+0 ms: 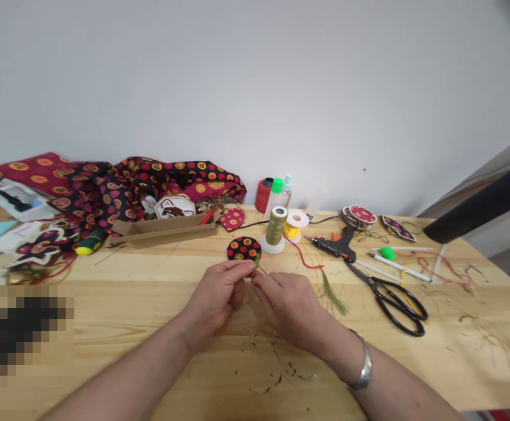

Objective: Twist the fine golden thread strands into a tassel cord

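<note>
My left hand [217, 287] and my right hand [290, 303] meet over the middle of the wooden table, fingertips almost touching. Both are closed in a pinch on a thin olive-green thread [257, 263]; its ends are hard to make out. Just beyond the fingertips lies a round black fabric piece [242, 248] with red and orange flower patterns. Behind it stands a large spool of olive thread [276, 227], with a spool of yellow cord [296, 223] beside it. An olive tassel [333, 295] rests to the right of my right hand.
To the right lie a black glue gun [340, 244], black-handled scissors [399, 304] and a white pen [401, 266]. A cardboard tray [167, 231] and patterned fabric [149, 175] are at the back left. Bottles [276, 193] stand near the wall. Thread scraps [276, 380] litter the front.
</note>
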`<state>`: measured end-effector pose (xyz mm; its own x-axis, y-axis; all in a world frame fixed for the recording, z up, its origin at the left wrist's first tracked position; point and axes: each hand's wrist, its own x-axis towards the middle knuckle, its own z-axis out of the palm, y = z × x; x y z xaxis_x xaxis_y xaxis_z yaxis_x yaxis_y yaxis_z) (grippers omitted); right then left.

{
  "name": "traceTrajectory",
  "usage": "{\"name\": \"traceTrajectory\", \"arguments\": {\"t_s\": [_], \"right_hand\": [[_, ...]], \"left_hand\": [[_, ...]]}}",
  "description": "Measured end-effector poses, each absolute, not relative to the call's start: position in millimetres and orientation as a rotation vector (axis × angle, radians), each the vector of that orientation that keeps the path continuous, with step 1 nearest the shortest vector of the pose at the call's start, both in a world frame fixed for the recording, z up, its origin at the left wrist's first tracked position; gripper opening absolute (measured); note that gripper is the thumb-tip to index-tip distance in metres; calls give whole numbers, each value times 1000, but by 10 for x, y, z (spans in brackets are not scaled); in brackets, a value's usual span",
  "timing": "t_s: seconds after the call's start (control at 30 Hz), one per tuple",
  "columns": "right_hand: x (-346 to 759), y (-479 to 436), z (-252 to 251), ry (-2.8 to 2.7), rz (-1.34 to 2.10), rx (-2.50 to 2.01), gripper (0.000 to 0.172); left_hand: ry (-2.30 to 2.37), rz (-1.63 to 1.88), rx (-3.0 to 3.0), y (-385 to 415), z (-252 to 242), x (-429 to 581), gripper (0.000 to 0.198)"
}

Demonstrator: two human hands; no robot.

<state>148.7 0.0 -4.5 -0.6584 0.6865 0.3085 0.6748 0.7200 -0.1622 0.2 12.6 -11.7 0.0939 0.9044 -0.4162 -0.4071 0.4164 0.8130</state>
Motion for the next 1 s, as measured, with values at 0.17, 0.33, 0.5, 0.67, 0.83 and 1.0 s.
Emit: {"name": "traceTrajectory", "arguments": {"t_s": [0.17, 0.33, 0.5, 0.67, 0.83, 1.0], "right_hand": [[1500, 1, -56, -2643, -24, -1041, 15], [1501, 3, -48, -2688, -146, -1048, 15], [1503, 10, -37, -2707, -145, -1045, 14], [1504, 10, -27, -2703, -150, -1048, 15], [1498, -3, 18, -2604, -64, -1065, 18], [1527, 62, 76, -2100, -8, -1190, 22]], "left_hand": [[1068, 1045, 578, 129, -115, 4, 17], [1074, 1042, 585, 143, -131, -8, 18], [1040, 1046, 547, 160, -145, -19, 17], [1054, 1068, 549, 153, -142, -22, 18], [1066, 1092, 552, 157, -156, -35, 17], [1097, 1111, 567, 156, -118, -5, 19]]}}
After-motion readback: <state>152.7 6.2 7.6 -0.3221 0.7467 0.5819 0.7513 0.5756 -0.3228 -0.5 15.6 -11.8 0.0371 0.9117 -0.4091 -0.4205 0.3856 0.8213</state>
